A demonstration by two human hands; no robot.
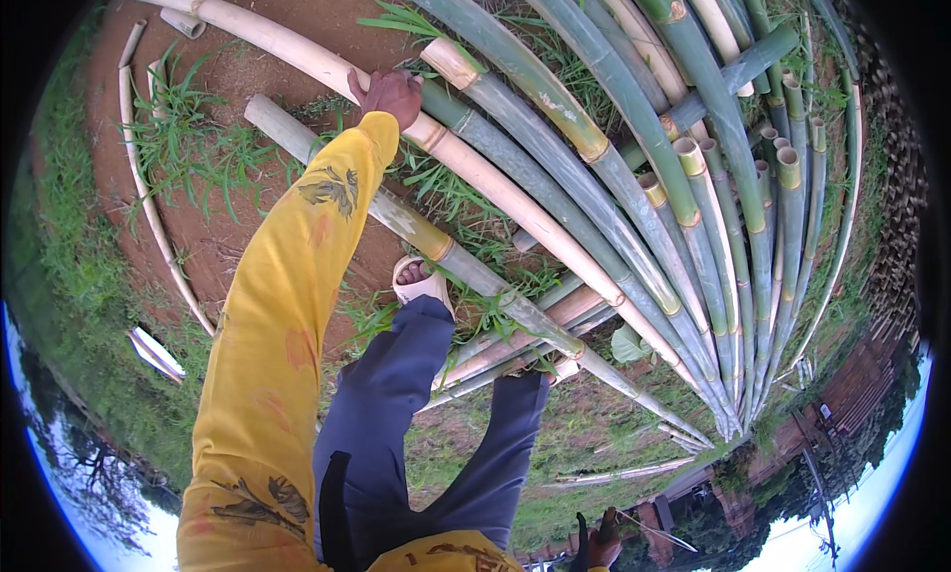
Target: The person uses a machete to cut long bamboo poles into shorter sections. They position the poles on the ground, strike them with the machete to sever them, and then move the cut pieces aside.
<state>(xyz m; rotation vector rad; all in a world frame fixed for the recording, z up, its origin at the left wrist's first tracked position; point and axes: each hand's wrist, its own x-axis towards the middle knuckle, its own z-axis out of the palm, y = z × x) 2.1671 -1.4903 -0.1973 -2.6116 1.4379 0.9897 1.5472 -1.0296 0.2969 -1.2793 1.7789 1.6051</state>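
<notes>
**Bamboo poles: rolling and pinching hazards at the pile's left edge**

From where I stand, the pale pole (475, 173) lies along the left edge of the pile of green poles (560, 111), its far end over bare dirt (317, 17). Left hand (389, 97): closed over the pale pole, thumb on one side, fingers on the other. Right hand (604, 547): low and dark; I cannot tell what, if anything, it holds.

Caution, rolling: the pale pole is round, smooth and gripped at one point. An off-centre push could turn it toward the grey-green pole (505, 297) just beside the left foot (414, 273); an open sandal (424, 289) would give the toes little cover.

Caution, pinching: the fingers rest near the neighbouring green poles. Should one shift, the narrow gap could close on them.

Caution, tripping: grass (188, 156) between the poles could catch a step.
</notes>
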